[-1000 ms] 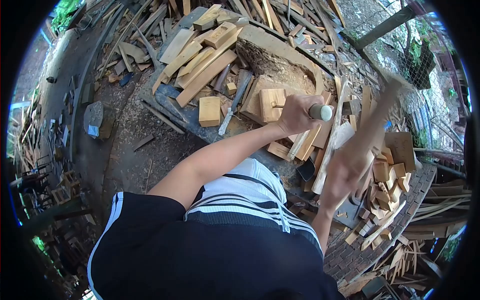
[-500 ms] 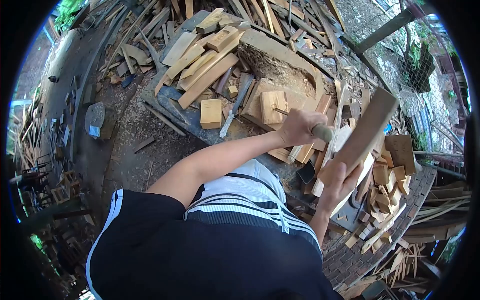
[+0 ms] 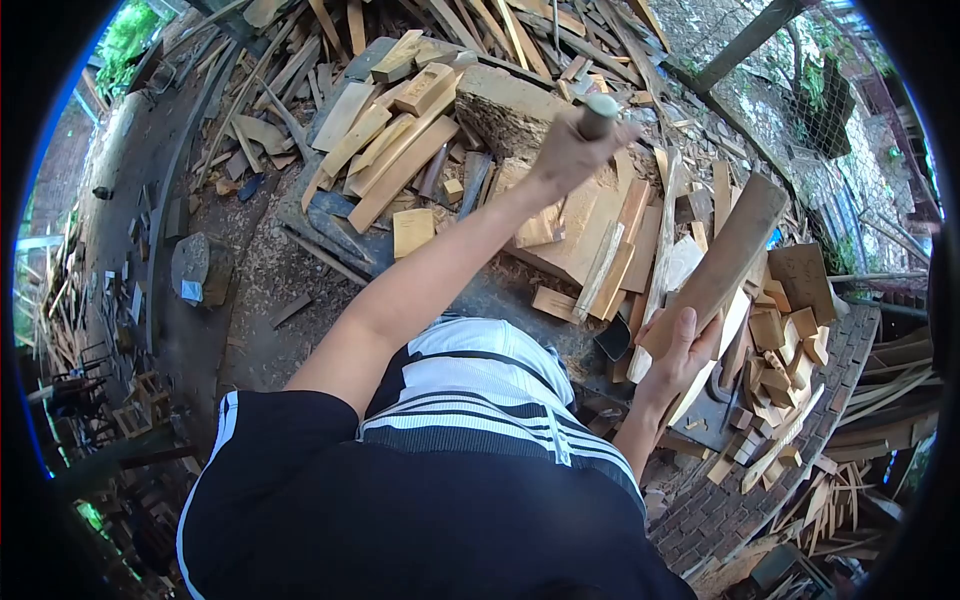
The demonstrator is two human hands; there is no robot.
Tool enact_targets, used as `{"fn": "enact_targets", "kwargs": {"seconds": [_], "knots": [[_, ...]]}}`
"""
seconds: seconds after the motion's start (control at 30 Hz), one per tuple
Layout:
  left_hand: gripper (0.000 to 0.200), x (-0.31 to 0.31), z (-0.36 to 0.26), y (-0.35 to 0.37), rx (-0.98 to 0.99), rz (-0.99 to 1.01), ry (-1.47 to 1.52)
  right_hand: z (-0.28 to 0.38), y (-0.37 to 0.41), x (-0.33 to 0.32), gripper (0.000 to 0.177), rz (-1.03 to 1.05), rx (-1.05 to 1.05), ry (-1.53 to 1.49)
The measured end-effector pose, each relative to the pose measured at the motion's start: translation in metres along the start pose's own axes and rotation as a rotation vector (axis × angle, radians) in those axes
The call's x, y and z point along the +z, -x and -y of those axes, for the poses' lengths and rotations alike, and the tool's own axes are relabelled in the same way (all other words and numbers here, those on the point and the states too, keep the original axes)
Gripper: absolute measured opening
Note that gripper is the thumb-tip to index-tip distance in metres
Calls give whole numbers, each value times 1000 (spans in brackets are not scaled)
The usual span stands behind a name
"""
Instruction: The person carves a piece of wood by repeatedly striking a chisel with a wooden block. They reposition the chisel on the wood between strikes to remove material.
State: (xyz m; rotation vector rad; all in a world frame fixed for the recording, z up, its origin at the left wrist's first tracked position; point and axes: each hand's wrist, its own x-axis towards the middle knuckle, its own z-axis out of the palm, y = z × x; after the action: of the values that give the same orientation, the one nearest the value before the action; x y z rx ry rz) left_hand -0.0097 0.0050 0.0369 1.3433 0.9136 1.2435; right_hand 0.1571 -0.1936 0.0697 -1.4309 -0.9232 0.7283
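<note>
Raised high above the scrap wood [image 3: 395,160] now, the left hand [image 3: 568,152] keeps its fingers closed round the smooth chisel handle [image 3: 599,116], while the right hand [image 3: 680,352] grips the lower end of a stiff, heavy wooden club [image 3: 725,255].

Chisel [image 3: 598,113]: round handle upright, blade hidden. Wooden beater [image 3: 722,262]: flat, long, tilted.

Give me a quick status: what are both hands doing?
Left hand shut on chisel handle, above woodpile. Right hand grips wooden mallet. Offcuts crowd around.
</note>
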Motion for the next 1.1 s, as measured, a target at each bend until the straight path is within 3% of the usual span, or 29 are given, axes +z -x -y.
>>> {"fn": "enact_targets", "kwargs": {"seconds": [0.3,0.37,0.4,0.47,0.67,0.8,0.87,0.97,1.1], "knots": [[44,-14,6,-4,-18,-91,91,-10,-2,-5,47,-34,4,131],[42,-12,6,-3,-25,-80,103,-14,-4,-9,46,-46,-98,361],[40,-11,5,-2,-48,-81,53,-13,-3,-7,46,-46,-99,363],[37,-8,6,-2,-73,-82,5,-7,0,1,47,-14,64,75],[34,-4,8,3,-45,-64,-49,-12,0,-2,47,-70,-36,405],[33,-4,9,6,-13,-58,-95,-13,-1,0,45,-58,-41,344],[33,-3,7,7,-11,-59,-92,-12,-1,3,43,-21,16,172],[39,-2,9,7,59,-82,-67,-24,-6,2,37,7,-86,178],[34,-4,18,6,57,-25,-129,-15,-2,5,41,10,-17,170]]}}
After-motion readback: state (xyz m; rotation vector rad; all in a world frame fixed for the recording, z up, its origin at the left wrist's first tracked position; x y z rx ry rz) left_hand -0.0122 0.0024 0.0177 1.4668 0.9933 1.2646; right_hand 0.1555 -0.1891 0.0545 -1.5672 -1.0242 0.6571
